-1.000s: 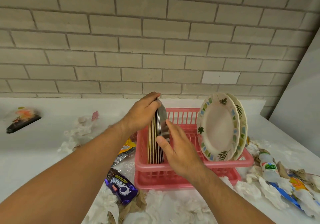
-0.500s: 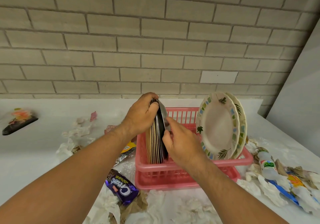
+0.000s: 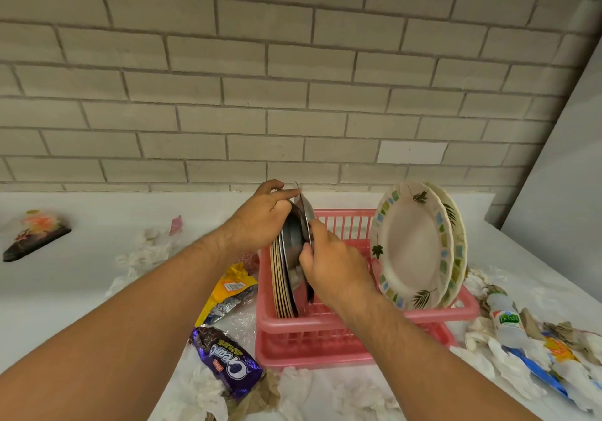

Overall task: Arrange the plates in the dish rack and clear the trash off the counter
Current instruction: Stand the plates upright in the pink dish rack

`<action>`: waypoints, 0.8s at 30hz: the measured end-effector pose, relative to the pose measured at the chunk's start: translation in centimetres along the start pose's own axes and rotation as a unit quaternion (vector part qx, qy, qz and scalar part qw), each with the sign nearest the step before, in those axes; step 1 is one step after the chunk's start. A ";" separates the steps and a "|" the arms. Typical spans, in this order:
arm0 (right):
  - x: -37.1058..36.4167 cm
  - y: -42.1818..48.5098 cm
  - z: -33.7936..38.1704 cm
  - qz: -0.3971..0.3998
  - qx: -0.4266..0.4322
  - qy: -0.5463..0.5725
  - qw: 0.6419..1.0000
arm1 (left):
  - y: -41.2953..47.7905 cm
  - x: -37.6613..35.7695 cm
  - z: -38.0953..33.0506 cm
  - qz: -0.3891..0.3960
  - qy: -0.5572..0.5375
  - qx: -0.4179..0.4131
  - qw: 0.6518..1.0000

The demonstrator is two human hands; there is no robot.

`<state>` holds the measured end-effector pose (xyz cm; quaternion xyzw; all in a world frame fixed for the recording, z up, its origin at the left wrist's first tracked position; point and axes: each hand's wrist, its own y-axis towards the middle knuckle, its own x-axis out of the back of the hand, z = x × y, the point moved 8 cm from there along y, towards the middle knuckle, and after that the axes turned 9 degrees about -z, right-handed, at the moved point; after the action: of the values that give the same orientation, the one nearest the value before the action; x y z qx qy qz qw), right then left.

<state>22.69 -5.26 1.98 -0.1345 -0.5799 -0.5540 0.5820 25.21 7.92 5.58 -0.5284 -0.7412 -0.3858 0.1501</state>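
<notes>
Bare, lightly haired forearms [image 3: 146, 306] meet bare left hand [image 3: 260, 222] and right hand [image 3: 335, 266].

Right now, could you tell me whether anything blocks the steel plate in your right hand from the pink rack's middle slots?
Nothing visible does. The right hand pinches the thin steel plate beside the upright plate stack; the pink plastic dish rack shows bare slots before the leaf-patterned plates.

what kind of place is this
Probably a kitchen counter: a pink plastic dish rack holds leaf-patterned white plates on edge, on a white counter against a grey brick wall, with a purple biscuit wrapper nearby.
</notes>
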 end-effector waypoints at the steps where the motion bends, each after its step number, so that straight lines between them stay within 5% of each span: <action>1: -0.2 0.1 -0.2 0.004 -0.012 0.005 1.000 | 0.0 0.0 0.0 0.002 0.005 -0.003 1.000; 10: 3.5 4.0 0.3 -0.033 0.011 -0.083 0.996 | -0.3 0.5 -0.2 -0.065 0.018 0.011 0.998; 15: 12.9 7.1 -3.8 -0.106 -0.081 -0.185 0.974 | -0.3 0.4 -0.6 -0.077 0.032 0.009 0.996; 24: 13.6 4.1 -8.2 -0.049 -0.121 -0.224 0.966 | -0.1 0.1 -0.6 -0.085 0.042 -0.003 0.995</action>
<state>26.39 -17.07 12.79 -0.2964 -0.6299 -0.6038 0.3883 24.95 7.56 5.95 -0.4470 -0.7755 -0.4215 0.1456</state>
